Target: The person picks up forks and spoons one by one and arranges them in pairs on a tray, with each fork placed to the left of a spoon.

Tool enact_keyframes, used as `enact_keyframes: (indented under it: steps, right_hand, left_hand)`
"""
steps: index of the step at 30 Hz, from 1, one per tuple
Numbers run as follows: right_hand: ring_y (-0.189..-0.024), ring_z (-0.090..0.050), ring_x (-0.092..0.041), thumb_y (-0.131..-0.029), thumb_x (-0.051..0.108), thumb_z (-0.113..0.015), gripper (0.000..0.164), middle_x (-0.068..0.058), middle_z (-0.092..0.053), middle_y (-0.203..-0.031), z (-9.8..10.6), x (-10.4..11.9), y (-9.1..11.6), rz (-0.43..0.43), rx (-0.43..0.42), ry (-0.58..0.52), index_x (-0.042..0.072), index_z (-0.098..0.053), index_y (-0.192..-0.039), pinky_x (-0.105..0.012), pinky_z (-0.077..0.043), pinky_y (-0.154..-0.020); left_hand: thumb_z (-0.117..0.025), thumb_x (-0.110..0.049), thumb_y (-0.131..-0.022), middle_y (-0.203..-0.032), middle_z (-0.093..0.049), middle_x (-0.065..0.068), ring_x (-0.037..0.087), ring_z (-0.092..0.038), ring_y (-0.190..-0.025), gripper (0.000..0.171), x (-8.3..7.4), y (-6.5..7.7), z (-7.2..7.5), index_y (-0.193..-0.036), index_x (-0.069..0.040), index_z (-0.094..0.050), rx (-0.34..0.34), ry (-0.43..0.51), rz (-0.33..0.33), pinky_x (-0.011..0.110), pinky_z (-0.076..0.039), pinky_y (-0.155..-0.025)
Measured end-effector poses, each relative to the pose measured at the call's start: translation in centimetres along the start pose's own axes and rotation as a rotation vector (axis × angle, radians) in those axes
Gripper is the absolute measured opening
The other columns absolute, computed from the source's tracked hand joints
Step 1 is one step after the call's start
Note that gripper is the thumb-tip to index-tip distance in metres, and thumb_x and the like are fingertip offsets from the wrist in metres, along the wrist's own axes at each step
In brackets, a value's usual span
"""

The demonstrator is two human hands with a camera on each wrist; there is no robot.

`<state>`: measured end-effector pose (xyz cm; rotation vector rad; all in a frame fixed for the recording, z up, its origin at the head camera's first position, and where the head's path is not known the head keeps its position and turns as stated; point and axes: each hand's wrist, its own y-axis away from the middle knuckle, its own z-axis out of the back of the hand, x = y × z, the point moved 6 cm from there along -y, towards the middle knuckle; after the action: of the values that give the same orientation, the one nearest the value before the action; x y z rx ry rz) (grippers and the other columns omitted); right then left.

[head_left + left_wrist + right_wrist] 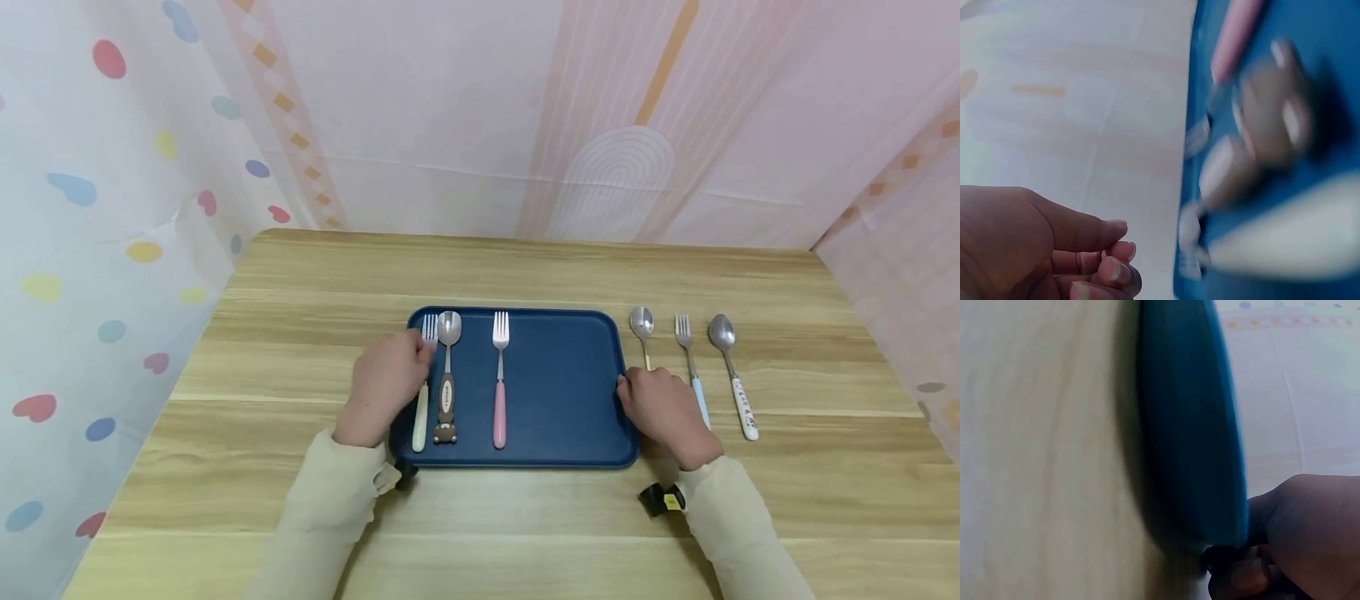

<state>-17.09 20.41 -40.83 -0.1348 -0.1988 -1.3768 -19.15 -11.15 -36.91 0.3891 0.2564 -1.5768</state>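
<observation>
A dark blue tray [558,387] lies on the wooden table. My right hand [663,410] grips its right rim, thumb and curled fingers at the edge in the right wrist view. My left hand [386,379] is by the tray's left edge, fingers curled and thumb tip against a fingertip, nothing visible between them. Nearest to it is a cream-handled fork [421,421], partly hidden by the hand. Beside that lie a spoon with a brown bear handle [447,396] and a pink-handled fork [500,404], both on the tray.
Right of the tray lie a spoon [642,322] partly covered by my right hand, a blue-handled fork [684,333] and a spoon with a white patterned handle [742,408]. Patterned curtains [450,108] hang behind the table [525,533] and at both sides.
</observation>
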Motion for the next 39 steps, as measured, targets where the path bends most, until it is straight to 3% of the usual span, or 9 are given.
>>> enact_keyframes:
  steps: [8, 12, 16, 19, 25, 31, 35, 39]
  right_hand:
    - [-0.041, -0.042, -0.016, -0.093, 0.02, -0.047, 0.036, -0.003, -0.042, -0.049, 0.3, -0.3, -0.1, -0.004, -0.005, 0.003, 0.012, -0.047, -0.058, -0.029, -0.035, -0.038]
    - [-0.042, -0.043, -0.016, -0.094, 0.021, -0.047, 0.037, -0.003, -0.043, -0.049, 0.1, -0.3, -0.1, -0.011, 0.02, -0.005, 0.012, -0.047, -0.059, -0.029, -0.035, -0.038]
    - [-0.042, -0.043, -0.016, -0.095, 0.022, -0.046, 0.037, -0.003, -0.043, -0.049, 0.1, -0.4, 0.0, -0.028, 0.034, -0.003, 0.012, -0.047, -0.059, -0.029, -0.035, -0.039]
    - [-0.042, -0.043, -0.016, -0.095, 0.023, -0.046, 0.037, -0.003, -0.043, -0.05, 0.3, -0.5, 0.0, -0.033, 0.033, 0.0, 0.012, -0.047, -0.059, -0.029, -0.035, -0.039]
    - [-0.044, -0.043, -0.015, -0.096, 0.028, -0.046, 0.039, -0.002, -0.044, -0.051, 0.8, -0.8, 0.2, -0.033, 0.064, -0.01, 0.013, -0.049, -0.059, -0.029, -0.035, -0.04]
    - [-0.046, -0.044, -0.017, -0.097, 0.032, -0.043, 0.042, -0.002, -0.044, -0.051, 1.9, -2.3, 0.7, -0.09, 0.063, -0.049, 0.013, -0.05, -0.06, -0.031, -0.034, -0.041]
    - [-0.047, -0.044, -0.019, -0.097, 0.03, -0.043, 0.038, -0.004, -0.044, -0.053, 2.5, -3.4, 0.9, -0.125, 0.034, -0.061, 0.01, -0.051, -0.066, -0.031, -0.034, -0.041]
    - [-0.05, -0.047, -0.022, -0.097, 0.033, -0.041, 0.036, -0.008, -0.048, -0.058, 2.5, -4.1, 1.0, -0.172, 0.071, -0.072, 0.006, -0.052, -0.074, -0.034, -0.037, -0.042]
  left_hand:
    - [-0.05, -0.027, -0.094, -0.062, -0.052, 0.007, 0.02, -0.049, -0.052, 0.03, 3.8, -0.4, -0.6, -0.075, -0.005, -0.055, 0.033, 0.014, 0.06, 0.031, -0.038, -0.043]
    - [-0.05, -0.024, -0.094, -0.064, -0.051, 0.006, 0.02, -0.049, -0.055, 0.026, 4.7, -0.8, -1.2, -0.078, -0.004, -0.052, 0.104, 0.049, 0.042, 0.03, -0.038, -0.046]
    - [-0.049, -0.019, -0.095, -0.062, -0.049, 0.005, 0.019, -0.047, -0.054, 0.023, 5.0, -1.1, -2.0, -0.077, -0.004, -0.051, 0.177, 0.117, -0.014, 0.028, -0.037, -0.047]
    - [-0.049, -0.018, -0.096, -0.06, -0.047, 0.005, 0.018, -0.045, -0.053, 0.023, 5.1, -1.4, -2.4, -0.077, -0.005, -0.05, 0.191, 0.155, -0.042, 0.028, -0.036, -0.048]
    - [-0.047, -0.02, -0.097, -0.058, -0.048, 0.005, 0.019, -0.047, -0.05, 0.025, 5.4, -1.5, -2.8, -0.076, -0.005, -0.05, 0.227, 0.177, -0.037, 0.029, -0.038, -0.047]
    - [-0.044, -0.022, -0.098, -0.054, -0.053, 0.006, 0.018, -0.049, -0.04, 0.029, 5.3, -1.3, -3.2, -0.077, -0.004, -0.051, 0.288, 0.223, -0.022, 0.029, -0.039, -0.045]
    - [-0.043, -0.022, -0.099, -0.054, -0.053, 0.006, 0.018, -0.048, -0.038, 0.029, 5.2, -1.2, -3.3, -0.077, -0.004, -0.05, 0.31, 0.239, -0.025, 0.028, -0.038, -0.043]
    - [-0.042, -0.02, -0.099, -0.053, -0.053, 0.007, 0.018, -0.048, -0.038, 0.028, 5.1, -1.1, -3.3, -0.078, -0.004, -0.049, 0.317, 0.244, -0.03, 0.028, -0.038, -0.042]
